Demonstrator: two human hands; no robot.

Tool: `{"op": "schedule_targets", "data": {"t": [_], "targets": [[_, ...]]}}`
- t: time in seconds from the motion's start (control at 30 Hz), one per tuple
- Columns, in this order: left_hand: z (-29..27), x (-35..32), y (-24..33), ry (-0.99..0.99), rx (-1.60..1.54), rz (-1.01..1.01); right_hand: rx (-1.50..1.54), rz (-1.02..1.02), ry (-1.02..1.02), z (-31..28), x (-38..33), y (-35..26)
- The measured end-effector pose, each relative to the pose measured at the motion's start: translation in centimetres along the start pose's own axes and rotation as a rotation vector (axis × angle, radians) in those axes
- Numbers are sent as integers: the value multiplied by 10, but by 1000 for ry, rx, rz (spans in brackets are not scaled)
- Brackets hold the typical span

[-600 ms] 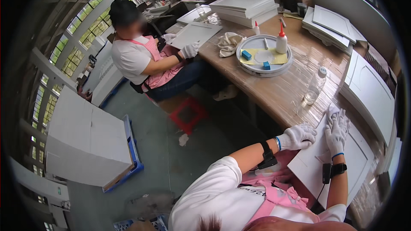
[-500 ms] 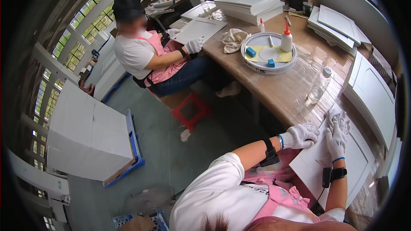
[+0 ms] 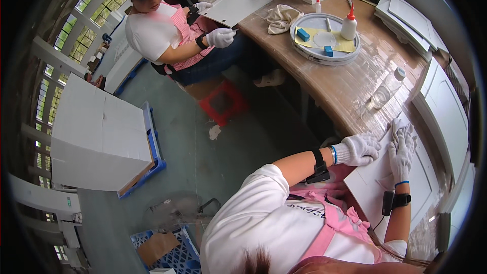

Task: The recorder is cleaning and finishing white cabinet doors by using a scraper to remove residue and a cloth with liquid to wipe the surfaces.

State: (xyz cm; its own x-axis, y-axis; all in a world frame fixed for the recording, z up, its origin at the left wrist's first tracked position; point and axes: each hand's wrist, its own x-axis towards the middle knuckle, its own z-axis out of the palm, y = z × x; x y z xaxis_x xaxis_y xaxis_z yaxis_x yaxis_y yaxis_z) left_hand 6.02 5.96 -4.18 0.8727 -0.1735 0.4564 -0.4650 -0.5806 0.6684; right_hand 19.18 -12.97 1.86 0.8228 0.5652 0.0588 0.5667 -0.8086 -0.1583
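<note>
A white flat panel (image 3: pixel 372 185) lies at the near edge of the wooden table (image 3: pixel 350 89), partly over my lap. My left hand (image 3: pixel 358 149), in a white knit glove, curls over the panel's left edge. Flat on the panel just to its right lies my right hand (image 3: pixel 402 148), also gloved, with the fingers stretched out toward the table. Both wrists carry black straps. Whether anything lies under the right fingers cannot be told.
A clear water bottle (image 3: pixel 385 90) stands just beyond my hands. Further off sit a round tray (image 3: pixel 310 50) with a glue bottle (image 3: pixel 349 24) and blue blocks, and a cloth (image 3: pixel 280 18). A seated co-worker (image 3: pixel 161 33) holds another white panel (image 3: pixel 235 7). On the floor are a red stool (image 3: pixel 223 102), a big white box (image 3: pixel 99 137) and a blue crate (image 3: pixel 175 253).
My head has turned, so the table and co-worker sit higher and further right in view. Both my hands stay on the white panel in nearly the same pose.
</note>
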Motion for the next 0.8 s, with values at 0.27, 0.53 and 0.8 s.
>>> {"op": "schedule_targets", "data": {"t": [0.27,0.53,0.8], "targets": [[-3,-11,8,-6,10,9,2,38,-16,6,-7,-5],[-14,1,9,-48,97,32,51,-41,120,8,-4,3],[-4,30,17,-30,124,31,162,-115,277,10,-19,10]]}}
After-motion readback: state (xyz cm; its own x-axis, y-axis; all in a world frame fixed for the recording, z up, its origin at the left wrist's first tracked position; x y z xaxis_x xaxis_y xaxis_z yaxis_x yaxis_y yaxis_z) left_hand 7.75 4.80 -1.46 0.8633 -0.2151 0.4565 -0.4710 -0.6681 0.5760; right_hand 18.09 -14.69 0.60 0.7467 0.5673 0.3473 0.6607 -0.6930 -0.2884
